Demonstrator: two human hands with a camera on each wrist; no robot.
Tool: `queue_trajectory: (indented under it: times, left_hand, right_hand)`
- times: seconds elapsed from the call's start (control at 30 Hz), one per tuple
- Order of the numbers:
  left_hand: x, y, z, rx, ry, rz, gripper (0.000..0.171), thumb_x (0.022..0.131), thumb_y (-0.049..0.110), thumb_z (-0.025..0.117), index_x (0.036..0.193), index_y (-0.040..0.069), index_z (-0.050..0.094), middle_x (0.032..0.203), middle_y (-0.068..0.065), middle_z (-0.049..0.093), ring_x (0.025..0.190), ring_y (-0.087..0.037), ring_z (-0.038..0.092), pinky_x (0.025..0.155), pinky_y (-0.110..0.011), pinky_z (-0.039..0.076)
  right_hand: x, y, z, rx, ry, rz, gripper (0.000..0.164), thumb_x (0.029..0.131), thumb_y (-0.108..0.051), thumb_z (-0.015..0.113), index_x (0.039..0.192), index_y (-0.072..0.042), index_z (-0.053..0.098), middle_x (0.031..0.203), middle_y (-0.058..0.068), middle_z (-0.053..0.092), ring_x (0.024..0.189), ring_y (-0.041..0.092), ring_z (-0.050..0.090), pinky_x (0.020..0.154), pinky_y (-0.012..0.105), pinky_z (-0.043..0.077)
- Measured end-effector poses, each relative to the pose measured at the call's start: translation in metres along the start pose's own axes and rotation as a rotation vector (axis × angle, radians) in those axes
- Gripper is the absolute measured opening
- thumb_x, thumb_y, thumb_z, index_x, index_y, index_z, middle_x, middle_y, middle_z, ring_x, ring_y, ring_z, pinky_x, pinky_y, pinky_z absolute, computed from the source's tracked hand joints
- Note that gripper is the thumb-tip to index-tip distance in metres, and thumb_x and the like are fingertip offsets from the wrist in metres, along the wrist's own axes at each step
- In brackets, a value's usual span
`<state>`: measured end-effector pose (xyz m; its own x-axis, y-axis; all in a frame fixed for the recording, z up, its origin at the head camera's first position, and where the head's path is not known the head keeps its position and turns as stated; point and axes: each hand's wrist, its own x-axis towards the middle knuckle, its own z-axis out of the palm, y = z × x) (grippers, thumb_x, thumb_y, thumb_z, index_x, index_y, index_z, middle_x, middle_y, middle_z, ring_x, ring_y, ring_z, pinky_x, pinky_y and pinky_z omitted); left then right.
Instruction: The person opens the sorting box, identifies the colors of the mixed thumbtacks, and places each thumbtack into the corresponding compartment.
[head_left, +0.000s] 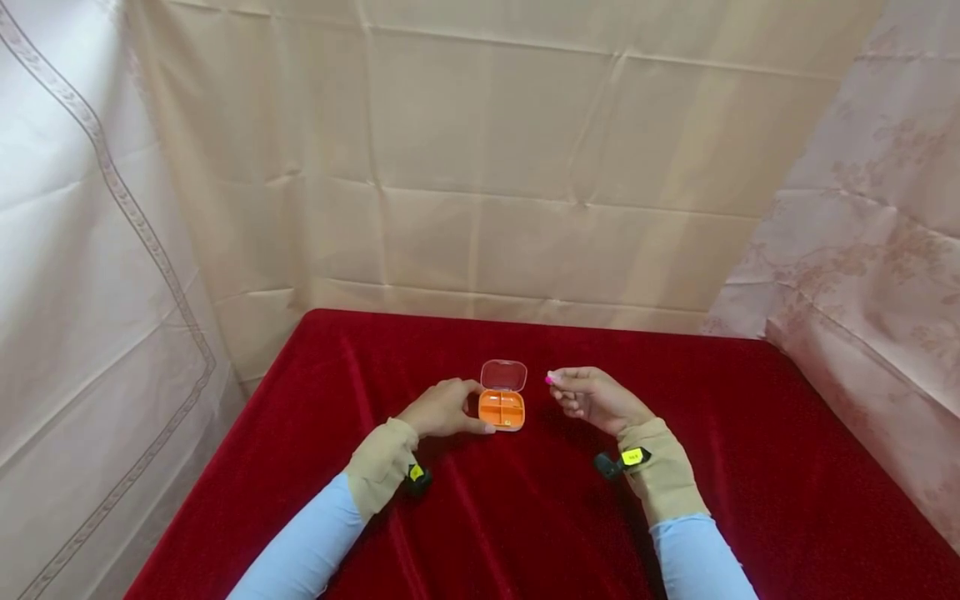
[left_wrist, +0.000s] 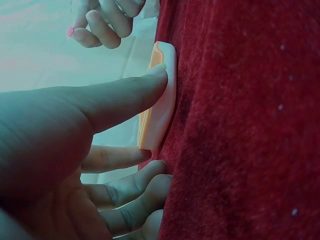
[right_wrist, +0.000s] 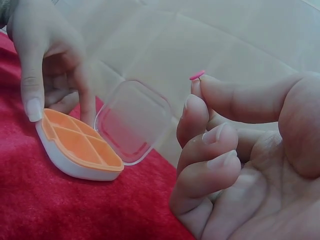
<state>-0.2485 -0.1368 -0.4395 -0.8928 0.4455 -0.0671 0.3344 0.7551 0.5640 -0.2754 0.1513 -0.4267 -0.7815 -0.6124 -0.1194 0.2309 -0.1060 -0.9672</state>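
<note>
A small pill box (head_left: 502,407) with orange compartments and a white base sits on the red cloth, its clear lid (right_wrist: 132,122) raised at the back. My left hand (head_left: 446,408) grips the box from its left side, thumb on the near edge and index finger at the far edge. To the right of the box, my right hand (head_left: 596,396) pinches a pink thumbtack (right_wrist: 198,75) between thumb and index fingertip. Its flat head faces up, with a thin metal stem below. A tiny yellowish thing (head_left: 507,422) lies in the near right compartment.
Red velvet cloth (head_left: 675,375) covers the table. A beige curtain (head_left: 480,167) hangs behind it, with pale patterned curtains at both sides. Each wrist wears a small black camera, the right one (head_left: 607,466) close over the cloth.
</note>
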Motion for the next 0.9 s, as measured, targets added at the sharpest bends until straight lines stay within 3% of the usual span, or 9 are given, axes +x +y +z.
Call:
queue_trajectory:
  times: [0.33,0.57,0.9]
  left_hand:
    - [-0.009,-0.003,0.007,-0.033,-0.015,-0.016,0.066,0.078,0.044,0.079,0.131,0.009,0.059,0.102,0.000,0.061,0.087,-0.015,0.055,0.073,-0.029,0.046]
    - [-0.006,-0.003,0.004,-0.020,0.001,0.010,0.063,0.078,0.045,0.079,0.128,0.010,0.060,0.097,0.000,0.060,0.084,-0.015,0.054,0.070,-0.029,0.045]
    - [-0.002,0.000,0.000,-0.019,-0.001,0.004,0.063,0.079,0.046,0.078,0.128,0.011,0.060,0.095,0.000,0.059,0.083,-0.016,0.054,0.070,-0.029,0.045]
  right_hand:
    - [0.002,0.009,0.006,-0.029,0.017,0.048,0.018,0.101,-0.013,0.052,0.092,-0.009,0.066,0.077,0.000,0.055,0.059,0.007,0.039,0.053,0.022,0.031]
    - [0.003,0.007,0.009,-0.045,0.063,0.051,0.014,0.099,-0.017,0.057,0.091,-0.008,0.065,0.076,0.000,0.056,0.059,0.008,0.038,0.053,0.021,0.033]
    - [0.008,0.005,0.014,-0.069,0.066,0.072,0.014,0.098,-0.019,0.059,0.091,-0.008,0.065,0.075,0.000,0.054,0.057,0.006,0.040,0.052,0.021,0.032]
